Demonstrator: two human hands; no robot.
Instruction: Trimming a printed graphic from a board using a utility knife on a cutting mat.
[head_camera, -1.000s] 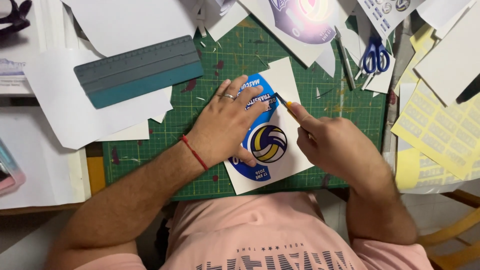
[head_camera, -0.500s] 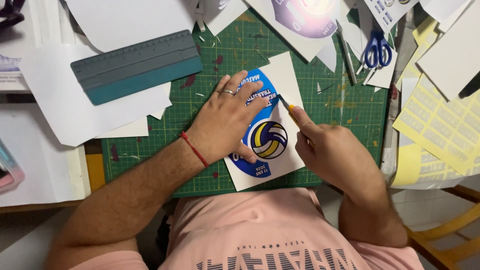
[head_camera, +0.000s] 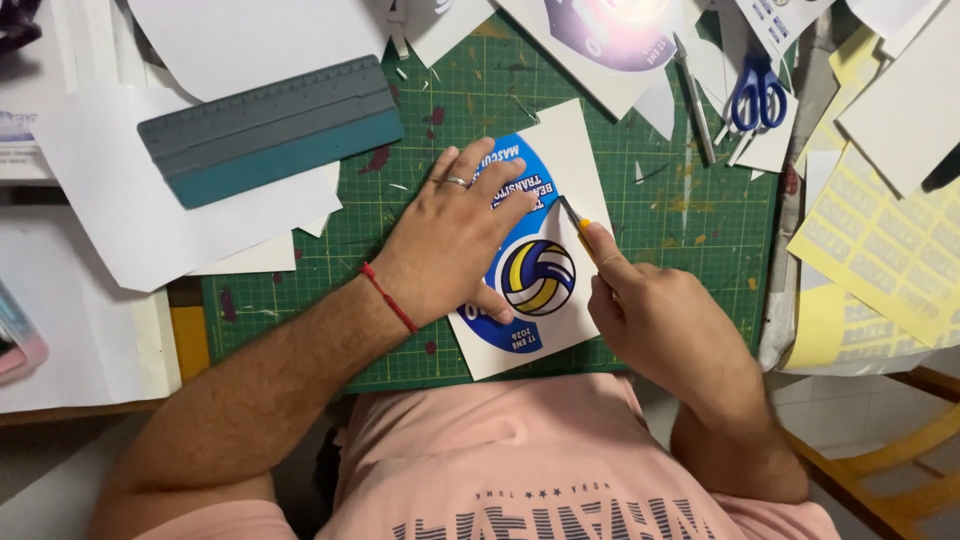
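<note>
Pressing flat, my left hand (head_camera: 455, 235) pins the round blue sticker sheet (head_camera: 535, 250) on the green cutting mat (head_camera: 660, 200), fingers spread open, gripping nothing. My right hand (head_camera: 660, 325) has its grip closed around a small craft knife (head_camera: 575, 218), blade tip touching the sheet.

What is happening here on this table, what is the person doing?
A person works at a green cutting mat. The left hand lies flat on a white sheet with a blue oval volleyball print, pinning it down. The right hand holds a small craft knife, its tip on the sheet by the oval's edge. Blue scissors and a teal squeegee lie unused nearby.
</note>
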